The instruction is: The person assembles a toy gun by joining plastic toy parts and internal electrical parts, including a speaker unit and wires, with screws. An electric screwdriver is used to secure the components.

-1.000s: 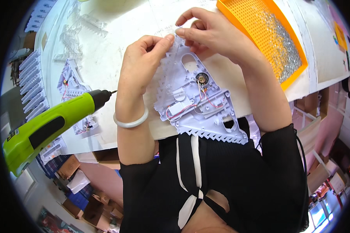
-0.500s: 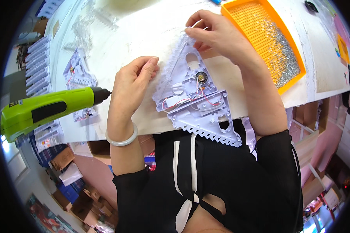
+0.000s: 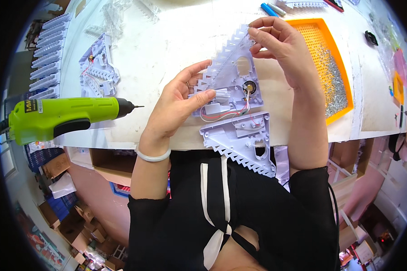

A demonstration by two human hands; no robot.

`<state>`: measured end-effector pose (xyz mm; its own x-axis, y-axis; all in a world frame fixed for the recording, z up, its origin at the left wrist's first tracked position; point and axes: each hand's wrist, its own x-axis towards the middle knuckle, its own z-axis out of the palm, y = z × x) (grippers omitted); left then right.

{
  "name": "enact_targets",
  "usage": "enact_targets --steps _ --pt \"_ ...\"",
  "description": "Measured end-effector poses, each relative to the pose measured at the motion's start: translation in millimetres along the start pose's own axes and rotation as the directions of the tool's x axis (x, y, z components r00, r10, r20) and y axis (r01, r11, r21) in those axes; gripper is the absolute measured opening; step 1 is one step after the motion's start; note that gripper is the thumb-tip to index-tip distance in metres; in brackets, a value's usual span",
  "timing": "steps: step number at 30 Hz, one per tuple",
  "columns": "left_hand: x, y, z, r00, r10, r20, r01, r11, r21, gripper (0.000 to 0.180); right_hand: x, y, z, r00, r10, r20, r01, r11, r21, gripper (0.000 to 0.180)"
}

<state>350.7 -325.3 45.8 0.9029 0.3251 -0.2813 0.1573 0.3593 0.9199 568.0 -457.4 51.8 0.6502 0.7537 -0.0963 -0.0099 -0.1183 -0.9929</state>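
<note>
A pale lavender plastic half shell [image 3: 239,86], triangular with a toothed slanted edge, is held over the table edge between both hands. My left hand [image 3: 178,101] is closed on its lower left corner, thumb on the inner side and fingers beyond the teeth. At the top tip, my right hand [image 3: 282,45] pinches the shell between thumb and fingers. A round speaker [image 3: 249,87] sits inside it. Thin red and white wires [image 3: 224,116] run from there to a second toothed half shell [image 3: 239,137], which lies closest to my body, partly past the table edge.
A green electric screwdriver [image 3: 72,117] hangs at the left, bit pointing right. An orange tray [image 3: 323,29] holds many small screws at the right. Another wired shell [image 3: 99,67], stacked toothed parts [image 3: 49,56] and clear toothed strips [image 3: 111,20] lie on the left. Pens [image 3: 269,10] are beyond.
My left hand has moved right and taken hold of the upper shell's corner. The upper shell has been turned and drawn apart from the lower one; my right hand stays at its tip.
</note>
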Motion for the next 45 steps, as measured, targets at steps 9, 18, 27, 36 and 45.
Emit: enact_targets --steps 9,18,27,36,45 --pt "9 -6 -3 0.997 0.076 0.017 -0.078 0.991 0.109 0.064 -21 -3 -1 1.0 0.019 0.018 -0.022 0.989 0.144 0.023" --pt "23 20 4 0.995 -0.024 0.096 0.007 0.983 0.181 0.065 -28 -6 2 0.993 -0.114 0.036 0.113 0.993 0.041 0.024" --pt "34 26 -2 0.978 -0.133 0.16 0.111 0.984 0.139 0.061 -21 -1 2 0.979 -0.196 0.054 0.184 0.966 0.18 0.024" --pt "37 32 0 0.966 -0.174 0.192 0.158 0.983 0.093 0.066 -23 -6 2 0.982 -0.172 0.072 0.165 0.982 0.094 0.023" --pt "53 37 11 0.993 -0.021 0.115 0.013 0.998 0.064 0.047 -23 -8 9 0.989 -0.141 0.035 0.138 0.988 0.072 0.026"
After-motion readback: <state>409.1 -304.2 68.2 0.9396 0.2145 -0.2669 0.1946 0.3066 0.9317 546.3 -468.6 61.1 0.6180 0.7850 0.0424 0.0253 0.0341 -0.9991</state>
